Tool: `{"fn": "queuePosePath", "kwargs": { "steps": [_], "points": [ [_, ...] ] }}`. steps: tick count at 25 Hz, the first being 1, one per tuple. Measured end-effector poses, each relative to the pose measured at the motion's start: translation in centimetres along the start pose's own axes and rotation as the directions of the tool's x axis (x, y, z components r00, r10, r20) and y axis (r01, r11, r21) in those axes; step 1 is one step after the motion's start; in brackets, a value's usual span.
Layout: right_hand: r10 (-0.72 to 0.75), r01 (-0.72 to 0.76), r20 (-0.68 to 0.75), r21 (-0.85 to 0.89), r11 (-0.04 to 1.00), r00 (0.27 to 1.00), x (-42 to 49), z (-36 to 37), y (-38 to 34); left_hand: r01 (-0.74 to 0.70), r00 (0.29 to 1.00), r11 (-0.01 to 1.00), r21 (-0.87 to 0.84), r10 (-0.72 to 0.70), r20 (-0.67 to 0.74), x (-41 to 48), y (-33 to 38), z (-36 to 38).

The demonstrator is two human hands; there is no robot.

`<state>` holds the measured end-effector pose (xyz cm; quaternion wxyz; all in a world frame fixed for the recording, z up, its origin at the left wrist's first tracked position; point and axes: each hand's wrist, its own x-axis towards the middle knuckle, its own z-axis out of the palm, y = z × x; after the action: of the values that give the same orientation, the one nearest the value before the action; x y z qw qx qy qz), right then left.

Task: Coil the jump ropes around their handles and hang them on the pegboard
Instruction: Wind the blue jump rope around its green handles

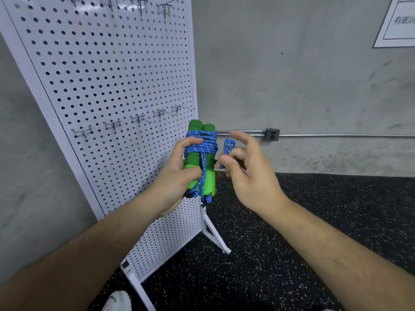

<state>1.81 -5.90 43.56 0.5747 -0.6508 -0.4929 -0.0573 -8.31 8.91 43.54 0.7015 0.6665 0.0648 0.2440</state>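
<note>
Foam handles (211,178) look light and squashy; the left hand (177,176) grips them mid-length. Braided rope (202,142) seems limp, liable to unwind; the right hand (249,176) pinches its free loop (229,145).

Handles (210,182) in the left hand (175,176); rope loop (229,145) in the right hand (249,176) at three o'clock. Pegboard (107,75) behind, ten o'clock.

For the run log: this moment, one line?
left hand grips green handles | blue rope coiled | right hand pinches rope loop | not hung
</note>
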Motion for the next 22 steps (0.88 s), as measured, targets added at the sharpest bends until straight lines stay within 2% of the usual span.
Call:
{"fn": "queuePosePath", "kwargs": {
  "steps": [3,8,14,16,18,20,22],
  "points": [
    [0.003,0.000,0.050,-0.064,0.998,0.999,0.1,-0.5,0.4,-0.022,0.999,1.000,0.010,0.022,0.040,-0.1,0.0,0.1],
    [-0.057,0.093,0.108,-0.359,0.929,0.993,0.0,-1.0,0.9,-0.025,0.997,1.000,-0.001,0.025,0.072,-0.1,0.0,-0.1],
    [-0.011,0.055,0.102,-0.433,0.900,0.995,0.1,-1.3,-0.2,-0.016,0.997,0.999,-0.032,0.018,0.076,-0.2,0.1,0.0],
    [0.061,-0.034,0.066,-0.349,0.937,0.996,0.0,-0.9,-0.4,-0.034,0.997,0.999,-0.010,0.034,0.074,-0.2,-0.1,0.0],
    [0.200,-0.195,0.019,-0.163,0.967,0.980,-0.2,-0.2,-0.5,-0.060,0.995,0.997,0.042,0.057,0.077,-0.1,-0.3,0.0],
    [0.326,-0.326,-0.005,0.018,0.945,0.945,-0.2,0.5,-0.4,-0.072,0.995,0.993,0.093,0.065,0.076,-0.1,-0.6,0.0],
    [0.382,-0.377,-0.020,0.128,0.917,0.924,0.0,1.0,-0.3,-0.093,0.994,0.984,0.154,0.082,0.075,-0.1,-0.7,-0.1]
  ]
}}
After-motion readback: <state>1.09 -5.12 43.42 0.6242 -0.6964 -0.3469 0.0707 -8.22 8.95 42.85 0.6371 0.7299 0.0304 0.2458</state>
